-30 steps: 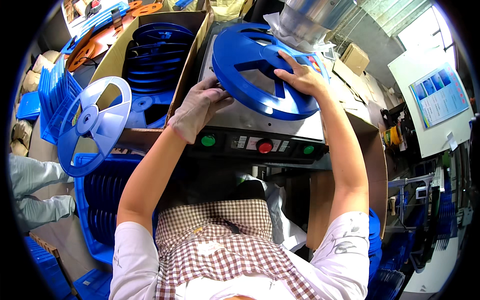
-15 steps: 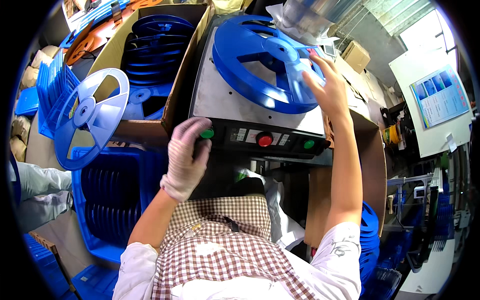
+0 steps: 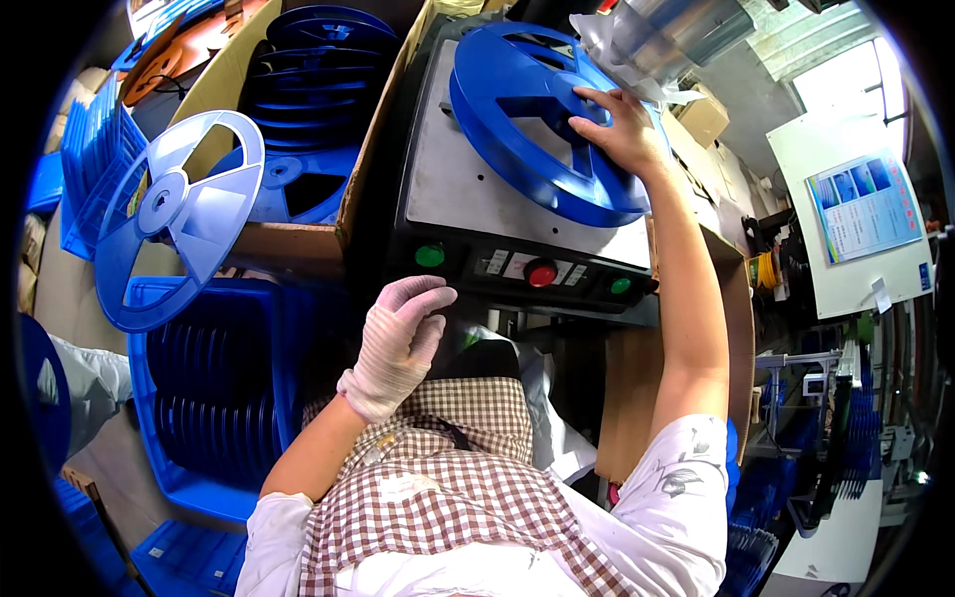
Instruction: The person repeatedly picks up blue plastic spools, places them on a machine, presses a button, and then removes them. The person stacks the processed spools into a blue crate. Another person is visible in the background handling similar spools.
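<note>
A large blue reel lies tilted on the grey metal top of a machine. My bare right hand is at the reel's right part, thumb and forefinger bent over it by the hub; its other fingers are partly hidden. My left hand, in a pale thin glove, hangs in front of the machine with loosely curled fingers. Nothing shows in it. Above it, apart from the fingertips, is a green button. A red button and another green button sit along the same front panel.
Blue reels fill a cardboard box left of the machine. A pale blue reel leans against it. Below stands a blue crate of reels. A clear-wrapped roll lies behind the machine; a cardboard box stands right.
My left hand has come off the green button, down and toward me. My right hand has shifted inward to the hub, and the reel's spokes lie at a different angle.
</note>
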A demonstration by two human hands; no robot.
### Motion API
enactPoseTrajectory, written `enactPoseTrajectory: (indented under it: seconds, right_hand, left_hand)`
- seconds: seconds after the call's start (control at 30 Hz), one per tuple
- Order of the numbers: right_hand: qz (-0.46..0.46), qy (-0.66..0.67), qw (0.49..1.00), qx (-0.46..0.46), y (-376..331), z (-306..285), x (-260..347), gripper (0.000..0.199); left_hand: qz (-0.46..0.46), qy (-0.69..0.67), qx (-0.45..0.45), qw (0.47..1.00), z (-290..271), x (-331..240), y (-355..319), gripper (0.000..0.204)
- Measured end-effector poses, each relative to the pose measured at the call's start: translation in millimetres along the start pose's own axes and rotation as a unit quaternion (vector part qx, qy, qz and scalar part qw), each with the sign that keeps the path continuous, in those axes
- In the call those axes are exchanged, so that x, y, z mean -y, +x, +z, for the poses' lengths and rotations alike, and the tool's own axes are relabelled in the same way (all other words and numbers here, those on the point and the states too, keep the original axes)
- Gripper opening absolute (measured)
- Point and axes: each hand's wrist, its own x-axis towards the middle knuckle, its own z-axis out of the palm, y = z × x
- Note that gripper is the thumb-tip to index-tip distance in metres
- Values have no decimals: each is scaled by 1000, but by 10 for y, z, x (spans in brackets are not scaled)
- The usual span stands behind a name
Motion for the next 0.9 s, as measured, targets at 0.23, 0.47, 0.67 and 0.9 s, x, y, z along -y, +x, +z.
enactPoseTrajectory:
  seconds: [0.23,0.47,0.67,0.9]
  right_hand:
    - [20,-2,1000,16,-11,-5,-55,57]
    - [3,2,1000,4,-45,-35,36,52]
    - [31,-18,999,9,-60,-8,50,57]
    - [34,0,999,5,-81,-55,87,53]
  left_hand:
    - [-31,-23,9,999,8,17,-71,36]
    - [-20,-19,20,999,45,24,-51,35]
    - [-14,-60,32,998,99,-101,122,35]
    - [-267,-373,14,888,173,-282,786,62]
